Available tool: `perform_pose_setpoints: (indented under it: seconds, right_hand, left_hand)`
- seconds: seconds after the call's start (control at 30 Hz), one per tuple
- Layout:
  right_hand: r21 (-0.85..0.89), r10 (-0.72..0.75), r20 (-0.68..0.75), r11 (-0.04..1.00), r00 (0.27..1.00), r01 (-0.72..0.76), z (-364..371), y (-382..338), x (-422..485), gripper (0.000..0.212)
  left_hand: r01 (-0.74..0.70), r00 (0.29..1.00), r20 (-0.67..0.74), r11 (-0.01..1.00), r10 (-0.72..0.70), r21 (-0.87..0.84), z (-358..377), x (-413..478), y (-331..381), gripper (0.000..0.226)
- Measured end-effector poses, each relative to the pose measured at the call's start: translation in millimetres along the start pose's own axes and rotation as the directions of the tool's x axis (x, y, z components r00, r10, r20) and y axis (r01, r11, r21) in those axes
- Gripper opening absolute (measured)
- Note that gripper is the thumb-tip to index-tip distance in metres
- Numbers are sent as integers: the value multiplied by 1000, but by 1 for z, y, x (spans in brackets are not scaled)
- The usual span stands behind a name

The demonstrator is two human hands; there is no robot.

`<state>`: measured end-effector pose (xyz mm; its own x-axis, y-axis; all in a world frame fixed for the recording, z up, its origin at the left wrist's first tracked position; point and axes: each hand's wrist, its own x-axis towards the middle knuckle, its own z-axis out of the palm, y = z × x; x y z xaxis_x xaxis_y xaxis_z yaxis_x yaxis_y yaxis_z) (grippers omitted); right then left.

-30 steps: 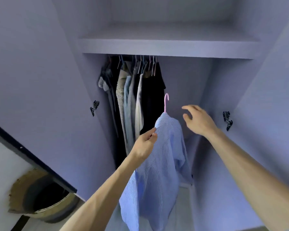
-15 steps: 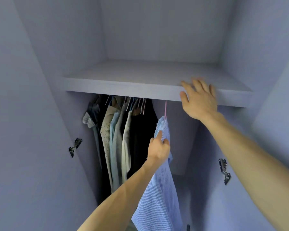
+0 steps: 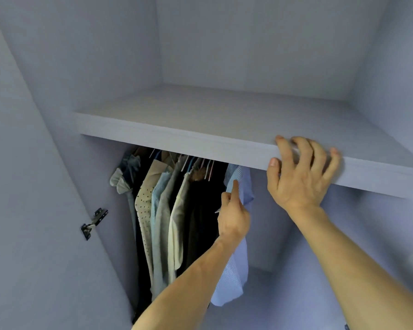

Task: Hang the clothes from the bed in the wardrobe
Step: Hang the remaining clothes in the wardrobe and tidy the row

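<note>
Nothing readable is showing here: no text, label, brand, number or sign is coming through anywhere in this view.

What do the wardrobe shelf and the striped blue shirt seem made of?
Shelf: likely laminated board, matt pale grey, flat square front edge, faint grain lines. Blue shirt: thin woven cloth, perhaps cotton, fine stripes, hanging in soft folds.
</note>
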<state>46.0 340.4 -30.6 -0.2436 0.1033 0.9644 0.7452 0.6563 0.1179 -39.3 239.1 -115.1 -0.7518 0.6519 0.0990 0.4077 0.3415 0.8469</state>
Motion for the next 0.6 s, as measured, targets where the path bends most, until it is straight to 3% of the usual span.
perform_pose_setpoints:
  seconds: [0.4, 0.6]
  right_hand:
    - [-15, -8, -62, 1000, 998, 7, 8, 3, -3, 40]
    - [4, -1, -34, 1000, 999, 1, 5, 2, -4, 39]
  left_hand:
    - [52, 998, -38, 998, -51, 28, 22, 55, -20, 65]
    - [170, 975, -119, 974, -188, -149, 9, 73, -37, 69]
